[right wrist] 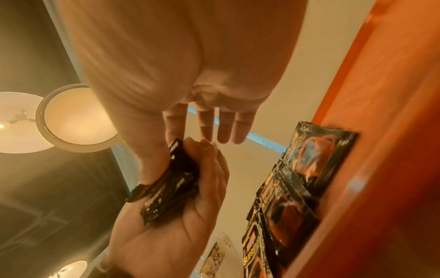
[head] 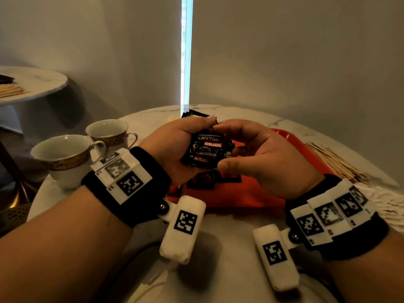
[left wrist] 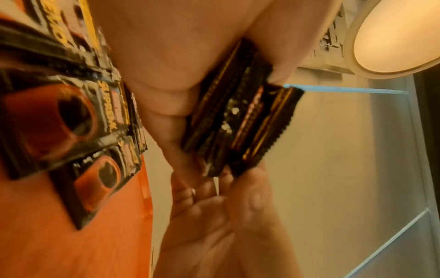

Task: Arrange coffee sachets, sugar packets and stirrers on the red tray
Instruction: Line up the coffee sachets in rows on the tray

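My left hand [head: 175,147] grips a stack of black coffee sachets [head: 205,149] above the red tray [head: 240,197]. My right hand [head: 262,156] pinches the top sachet by its ends, index finger on the far edge and thumb on the near edge. The right wrist view shows that thumb lying along the held stack [right wrist: 171,178], the other fingers straight. Several more sachets [head: 209,178] lie in a row on the tray, seen close up in the left wrist view [left wrist: 71,122]. Wooden stirrers [head: 336,162] are heaped on the table right of the tray.
Two gold-rimmed white cups [head: 65,156] stand at the table's left edge. A few more black sachets [head: 192,113] lie beyond the hands. Pale paper packets [head: 391,204] lie at the right edge. A second round table [head: 32,84] with stirrers stands far left.
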Demonstrator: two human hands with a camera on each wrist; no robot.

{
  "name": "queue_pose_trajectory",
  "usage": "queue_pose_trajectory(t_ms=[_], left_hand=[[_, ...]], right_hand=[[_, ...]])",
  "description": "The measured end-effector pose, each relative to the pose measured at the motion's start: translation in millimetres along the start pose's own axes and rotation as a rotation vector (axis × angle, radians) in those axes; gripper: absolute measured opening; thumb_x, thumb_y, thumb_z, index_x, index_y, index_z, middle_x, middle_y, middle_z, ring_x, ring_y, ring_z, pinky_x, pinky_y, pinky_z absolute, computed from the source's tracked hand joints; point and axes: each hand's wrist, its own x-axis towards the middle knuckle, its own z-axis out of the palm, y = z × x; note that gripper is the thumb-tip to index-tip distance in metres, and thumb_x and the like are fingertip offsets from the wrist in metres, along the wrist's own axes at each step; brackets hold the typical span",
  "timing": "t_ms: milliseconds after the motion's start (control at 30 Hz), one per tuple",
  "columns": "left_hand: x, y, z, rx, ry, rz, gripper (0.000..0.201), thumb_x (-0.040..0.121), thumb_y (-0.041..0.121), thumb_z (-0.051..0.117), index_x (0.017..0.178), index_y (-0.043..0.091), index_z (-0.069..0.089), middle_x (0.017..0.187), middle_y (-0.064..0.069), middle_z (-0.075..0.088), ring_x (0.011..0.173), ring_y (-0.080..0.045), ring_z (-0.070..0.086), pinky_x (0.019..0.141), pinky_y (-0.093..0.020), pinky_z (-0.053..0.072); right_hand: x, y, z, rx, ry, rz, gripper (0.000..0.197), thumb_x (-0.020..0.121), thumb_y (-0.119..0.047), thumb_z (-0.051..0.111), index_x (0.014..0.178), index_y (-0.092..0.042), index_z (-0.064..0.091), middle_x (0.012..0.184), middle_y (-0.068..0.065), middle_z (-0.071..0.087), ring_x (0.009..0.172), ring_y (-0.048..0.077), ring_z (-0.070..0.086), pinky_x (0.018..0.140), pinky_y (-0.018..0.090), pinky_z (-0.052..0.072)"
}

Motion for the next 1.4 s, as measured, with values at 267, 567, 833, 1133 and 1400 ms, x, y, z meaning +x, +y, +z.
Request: queue_pose_trajectory(t_ms=[267, 567, 833, 1133, 1400], left_hand=[[19, 12, 17, -0.007, -0.026, -0.086, 0.054, 0.091, 0.037, 0.056, 0.133, 0.005, 0.054, 0.112, -0.016, 0.055, 0.097, -0.031, 0.058, 0.078, -0.038, 0.05], [16, -4, 2, 0.085, -0.18, -0.084, 0.042, 0.093, 0.03, 0.048, 0.123, 0.004, 0.059, 0.11, -0.021, 0.069, 0.09, -0.033, 0.07, 0.076, -0.045, 0.06], [9, -5, 1, -0.01, -0.266, -0.085, 0.049, 0.091, 0.034, 0.047, 0.129, 0.005, 0.056, 0.106, -0.019, 0.063, 0.072, -0.026, 0.066, 0.072, -0.042, 0.062], [6, -9, -2, -0.002, -0.323, 0.037, 0.052, 0.09, 0.015, 0.052, 0.138, -0.002, 0.045, 0.118, -0.03, 0.049, 0.093, -0.042, 0.05, 0.09, -0.057, 0.051], [10, -10, 3, -0.011, -0.039, 0.026, 0.038, 0.096, 0.013, 0.043, 0.128, -0.005, 0.053, 0.097, -0.023, 0.067, 0.075, -0.029, 0.071, 0.061, -0.041, 0.062]], right_hand=[[0, -4, -9, -0.18, 0.149, -0.052, 0.045, 0.068, -0.016, 0.085, 0.107, -0.033, 0.069, 0.125, -0.008, 0.059, 0.085, 0.006, 0.069, 0.072, 0.022, 0.056], [-5, -6, -13, -0.132, 0.046, 0.038, 0.055, 0.055, -0.009, 0.092, 0.096, -0.019, 0.057, 0.137, -0.009, 0.056, 0.111, 0.013, 0.066, 0.082, 0.039, 0.062], [-1, 2, -13, -0.126, 0.097, -0.009, 0.054, 0.06, 0.006, 0.089, 0.09, -0.018, 0.052, 0.112, 0.006, 0.069, 0.1, 0.024, 0.072, 0.082, 0.051, 0.061], [0, 6, -9, -0.029, 0.075, -0.054, 0.052, 0.063, 0.019, 0.08, 0.093, -0.012, 0.05, 0.113, -0.001, 0.066, 0.101, 0.011, 0.071, 0.074, 0.029, 0.058], [-1, 9, -12, -0.065, 0.056, -0.033, 0.051, 0.059, -0.017, 0.088, 0.105, -0.033, 0.072, 0.149, -0.015, 0.048, 0.126, 0.005, 0.058, 0.095, 0.034, 0.055]])
